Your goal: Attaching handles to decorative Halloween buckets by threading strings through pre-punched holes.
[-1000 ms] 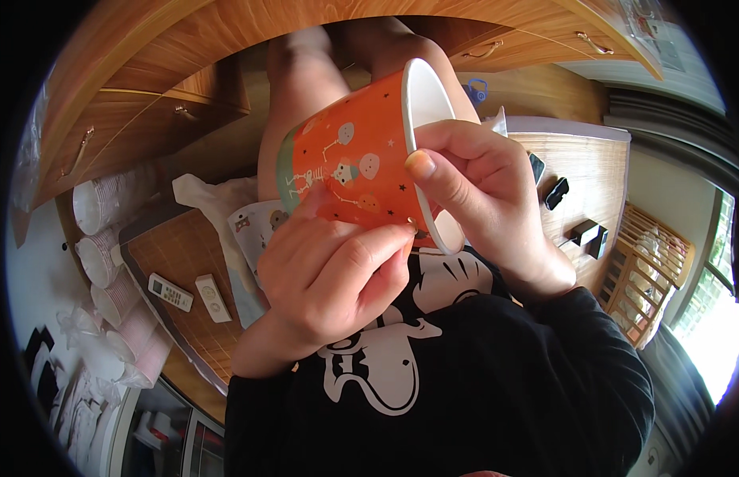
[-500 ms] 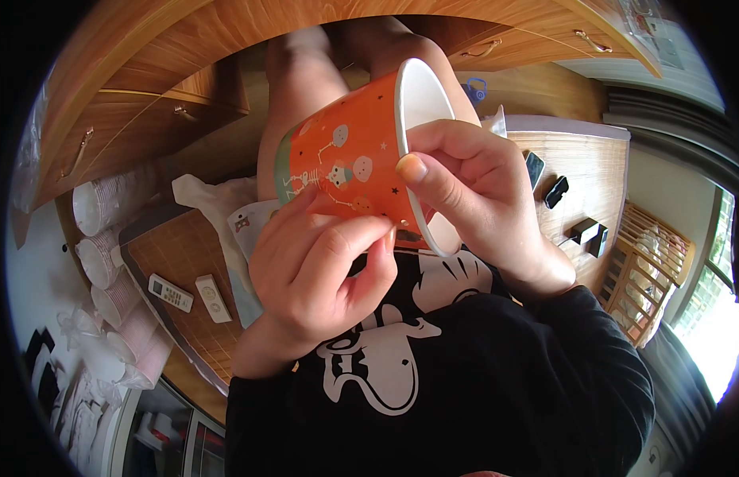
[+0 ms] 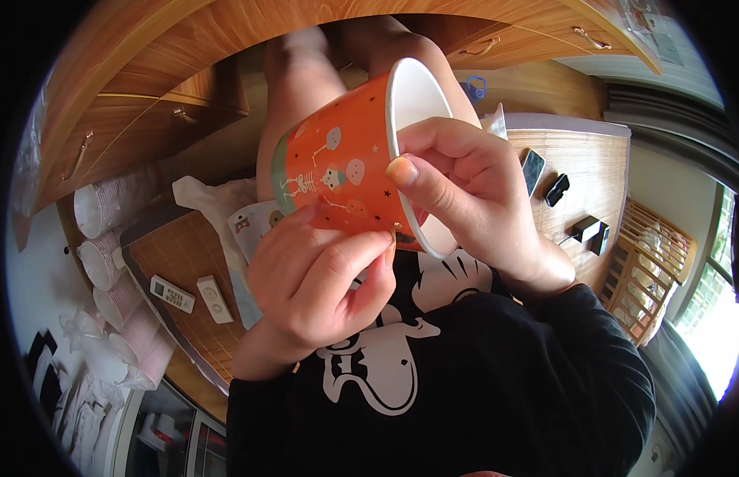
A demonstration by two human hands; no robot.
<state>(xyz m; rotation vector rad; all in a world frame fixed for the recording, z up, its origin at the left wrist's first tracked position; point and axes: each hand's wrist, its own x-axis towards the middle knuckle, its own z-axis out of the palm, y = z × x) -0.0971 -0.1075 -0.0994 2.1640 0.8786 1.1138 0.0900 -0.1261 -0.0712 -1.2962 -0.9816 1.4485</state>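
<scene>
An orange paper cup [image 3: 338, 171] with small printed figures and a white inside lies tilted sideways in front of my chest, its mouth turned to the right. My right hand [image 3: 473, 199] grips the rim, thumb on the outer wall and fingers over the mouth. My left hand [image 3: 314, 278] holds the cup from below, with its fingertips pressed on the lower wall near the rim. My bare knees [image 3: 306, 71] show behind the cup.
Two white remote controls [image 3: 195, 294] lie on a woven mat [image 3: 179, 262] at my left. Stacks of white cups [image 3: 99, 238] stand beyond it. A phone [image 3: 532, 168] and small dark objects rest on a mat at right. Wooden drawers [image 3: 147, 119] run along the top.
My left fingers have shifted along the lower wall of the cup toward the rim. The cup has stayed tilted between both hands.
</scene>
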